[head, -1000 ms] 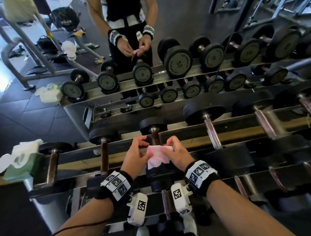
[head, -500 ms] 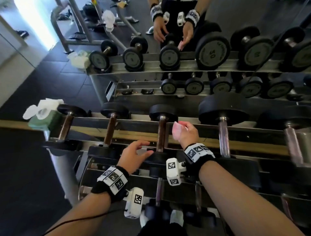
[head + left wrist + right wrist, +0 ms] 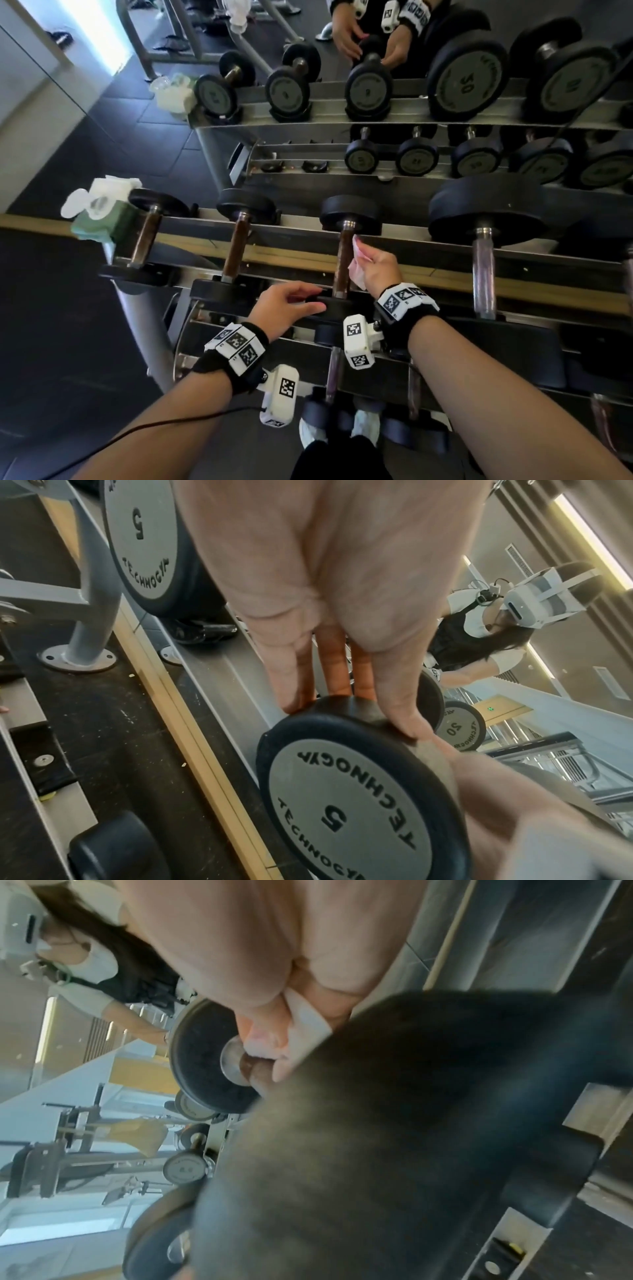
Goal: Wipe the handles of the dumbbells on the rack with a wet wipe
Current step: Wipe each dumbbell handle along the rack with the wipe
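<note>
Blurred dumbbell head (image 3: 394,1137) (masking its handle)

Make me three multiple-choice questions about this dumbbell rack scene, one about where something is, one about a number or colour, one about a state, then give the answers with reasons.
1. Where is the green pack of wet wipes?
A. at the left end of the top tier
B. on the floor
C. on the largest dumbbell

2. What number is printed on the end plate under the left hand?
A. 20
B. 5
C. 12

3. What is the right hand doing?
A. hanging idle
B. lifting a dumbbell
C. holding a wet wipe against a handle

Answers: 1 A, the green pack of wet wipes sits beside the leftmost dumbbell. 2 B, the end plate under the left hand reads 5. 3 C, the right hand pinches the wet wipe against the brown handle.
</note>
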`<state>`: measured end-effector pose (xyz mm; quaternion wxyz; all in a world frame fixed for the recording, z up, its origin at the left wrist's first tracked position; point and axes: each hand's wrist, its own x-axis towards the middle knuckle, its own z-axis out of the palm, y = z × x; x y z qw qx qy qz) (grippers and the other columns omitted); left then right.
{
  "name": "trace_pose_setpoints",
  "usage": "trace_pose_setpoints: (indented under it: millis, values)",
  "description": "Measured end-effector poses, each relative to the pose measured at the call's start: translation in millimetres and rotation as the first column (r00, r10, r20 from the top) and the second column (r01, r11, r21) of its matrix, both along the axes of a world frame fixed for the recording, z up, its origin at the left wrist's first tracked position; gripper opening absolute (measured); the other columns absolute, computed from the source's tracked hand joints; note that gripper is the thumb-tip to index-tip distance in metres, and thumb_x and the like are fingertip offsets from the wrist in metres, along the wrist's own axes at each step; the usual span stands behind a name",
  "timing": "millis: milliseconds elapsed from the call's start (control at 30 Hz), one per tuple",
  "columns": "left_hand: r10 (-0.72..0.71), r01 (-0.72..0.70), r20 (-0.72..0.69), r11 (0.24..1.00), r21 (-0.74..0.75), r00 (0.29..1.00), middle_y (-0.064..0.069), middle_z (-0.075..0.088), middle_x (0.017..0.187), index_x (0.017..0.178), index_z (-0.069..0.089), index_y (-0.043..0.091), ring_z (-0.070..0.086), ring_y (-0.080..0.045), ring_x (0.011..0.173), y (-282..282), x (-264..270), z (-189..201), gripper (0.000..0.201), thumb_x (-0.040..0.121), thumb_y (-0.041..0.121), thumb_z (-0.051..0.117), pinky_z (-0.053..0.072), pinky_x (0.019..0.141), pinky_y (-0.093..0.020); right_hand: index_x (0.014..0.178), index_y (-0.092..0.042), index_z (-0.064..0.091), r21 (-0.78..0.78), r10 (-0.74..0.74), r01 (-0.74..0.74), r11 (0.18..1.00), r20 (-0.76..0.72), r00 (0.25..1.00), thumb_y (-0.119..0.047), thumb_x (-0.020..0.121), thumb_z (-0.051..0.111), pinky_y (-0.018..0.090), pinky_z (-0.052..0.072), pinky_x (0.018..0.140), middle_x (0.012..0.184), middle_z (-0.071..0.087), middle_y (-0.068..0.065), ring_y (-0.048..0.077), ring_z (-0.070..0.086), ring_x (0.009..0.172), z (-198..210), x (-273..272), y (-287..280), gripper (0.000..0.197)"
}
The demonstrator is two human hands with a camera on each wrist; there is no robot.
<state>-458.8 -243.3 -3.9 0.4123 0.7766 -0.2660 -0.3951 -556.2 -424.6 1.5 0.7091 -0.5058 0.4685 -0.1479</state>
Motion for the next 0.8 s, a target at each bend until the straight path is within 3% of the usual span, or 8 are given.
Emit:
trace_pose_setpoints:
  millis: [133, 267, 367, 433, 500, 600, 700, 800]
  values:
    - [-0.004, 0.004, -0.028, 1.0, 0.002, 1.0, 0.014, 0.075, 0.099, 0.103, 0.075, 0.034, 0.069, -0.002, 0.095, -0.4, 0.6, 0.6, 0.028, 0.076, 0.027, 0.082, 0.052, 0.096, -0.028, 0.126, -0.019, 0.068, -0.086, 0.164, -0.173, 0.981, -0.101, 0.981, -0.015, 0.098, 0.06, 0.025, 0.05, 0.099, 0.12, 0.068, 0.004, 0.017, 0.065, 0.105, -9.7, -29.8, 21.5, 0.03]
    - [-0.005, 0.005, -0.049, 1.0, 0.001, 0.999, 0.011, 0.075, 0.1, 0.107, 0.074, 0.031, 0.069, -0.003, 0.096, 0.6, -0.2, -1.0, 0.03, 0.078, 0.027, 0.081, 0.053, 0.094, -0.028, 0.113, -0.005, 0.073, -0.012, 0.213, -0.219, 0.976, -0.182, 0.96, -0.013, 0.089, 0.073, 0.026, 0.056, 0.083, 0.101, 0.073, 0.01, 0.02, 0.068, 0.088, -5.6, -26.9, 5.5, 0.026]
    - [0.01, -0.011, -0.057, 1.0, -0.025, 0.998, 0.011, 0.076, 0.099, 0.105, 0.074, 0.031, 0.07, -0.003, 0.096, 1.0, -2.0, -2.4, 0.029, 0.078, 0.025, 0.081, 0.053, 0.093, -0.025, 0.118, 0.002, 0.068, 0.019, 0.089, -0.087, 0.996, -0.182, 0.979, -0.001, 0.087, 0.07, 0.035, 0.054, 0.084, 0.11, 0.07, 0.022, 0.032, 0.066, 0.094, 4.1, -15.8, -14.1, 0.031]
    - [0.024, -0.027, -0.052, 0.999, -0.041, 0.998, 0.012, 0.076, 0.099, 0.102, 0.074, 0.033, 0.07, -0.003, 0.095, 1.9, -3.2, -4.3, 0.027, 0.077, 0.024, 0.082, 0.053, 0.092, -0.023, 0.123, -0.003, 0.067, 0.006, 0.041, -0.04, 0.999, -0.141, 0.989, -0.008, 0.093, 0.066, 0.039, 0.054, 0.094, 0.115, 0.07, 0.019, 0.031, 0.066, 0.103, 7.8, -8.3, -11.2, 0.031]
    - [0.037, -0.041, -0.065, 0.998, -0.054, 0.997, 0.011, 0.076, 0.1, 0.098, 0.074, 0.037, 0.07, -0.004, 0.096, 2.3, -3.4, -6.9, 0.027, 0.075, 0.026, 0.082, 0.053, 0.092, -0.025, 0.129, -0.012, 0.065, -0.06, 0.111, -0.123, 0.991, -0.173, 0.979, -0.013, 0.096, 0.062, 0.036, 0.048, 0.104, 0.115, 0.069, 0.007, 0.025, 0.064, 0.111, 7.2, -4.8, 4.2, 0.033]
    - [0.038, -0.041, -0.052, 0.997, -0.061, 0.998, 0.012, 0.075, 0.101, 0.096, 0.074, 0.042, 0.07, -0.004, 0.096, 3.1, -3.4, -10.3, 0.026, 0.074, 0.029, 0.082, 0.053, 0.09, -0.025, 0.135, -0.022, 0.06, -0.141, 0.195, -0.227, 0.964, -0.21, 0.958, -0.013, 0.098, 0.059, 0.024, 0.045, 0.1, 0.118, 0.064, -0.004, 0.015, 0.061, 0.109, 3.9, -18.0, 21.9, 0.038]
    - [0.038, -0.04, -0.044, 0.997, -0.061, 0.998, 0.015, 0.075, 0.1, 0.095, 0.074, 0.042, 0.069, -0.002, 0.096, 3.6, -2.5, -11.0, 0.025, 0.075, 0.03, 0.082, 0.053, 0.09, -0.024, 0.131, -0.017, 0.064, -0.149, 0.323, -0.365, 0.919, -0.249, 0.913, -0.018, 0.102, 0.054, 0.033, 0.049, 0.101, 0.121, 0.067, 0.009, 0.025, 0.065, 0.108, 7.3, -33.2, 21.8, 0.031]
    - [-0.004, 0.003, -0.037, 0.999, -0.037, 0.999, 0.015, 0.074, 0.1, 0.1, 0.074, 0.04, 0.068, -0.001, 0.095, 2.1, 0.1, -8.3, 0.026, 0.077, 0.033, 0.08, 0.051, 0.09, -0.023, 0.116, 0.0, 0.07, -0.04, 0.424, -0.443, 0.896, -0.226, 0.877, -0.01, 0.098, 0.058, 0.027, 0.054, 0.091, 0.111, 0.07, 0.018, 0.026, 0.07, 0.102, 17.4, -33.0, 7.3, 0.024]
